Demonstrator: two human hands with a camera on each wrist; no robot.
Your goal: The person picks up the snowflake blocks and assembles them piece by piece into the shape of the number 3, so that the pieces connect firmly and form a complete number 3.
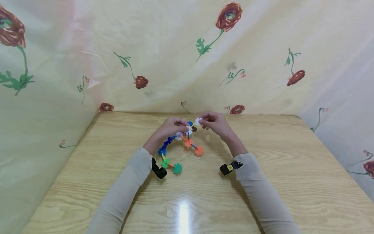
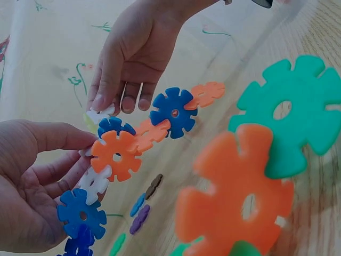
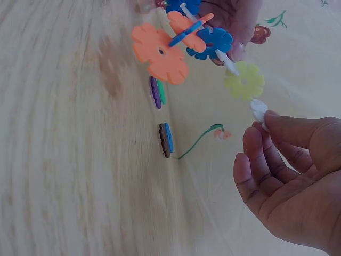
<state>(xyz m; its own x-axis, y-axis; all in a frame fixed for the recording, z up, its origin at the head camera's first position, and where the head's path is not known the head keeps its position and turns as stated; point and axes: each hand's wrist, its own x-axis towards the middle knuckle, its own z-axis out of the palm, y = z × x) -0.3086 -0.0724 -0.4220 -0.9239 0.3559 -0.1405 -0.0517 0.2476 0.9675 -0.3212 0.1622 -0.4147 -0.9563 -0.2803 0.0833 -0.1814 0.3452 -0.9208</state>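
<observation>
A curved chain of flower-shaped interlocking discs hangs from my left hand (image 1: 170, 128), whose thumb and fingers pinch a white disc (image 1: 189, 131). My right hand (image 1: 216, 124) pinches another white disc (image 3: 259, 111) at the chain's far end. That disc is joined to a yellow disc (image 3: 244, 80) between the two hands. A side branch carries orange discs (image 2: 116, 156) and a blue disc (image 2: 174, 113). The longer run curves toward me through blue discs (image 1: 162, 151) and a light green disc (image 1: 165, 163) to a teal-green disc (image 1: 177, 168).
Several loose discs lie on the wooden table (image 1: 277, 182) beyond the chain, among them a brown disc (image 3: 164, 141) and a purple disc (image 3: 155, 93). A flower-print cloth (image 1: 175, 48) hangs along the back and sides of the table.
</observation>
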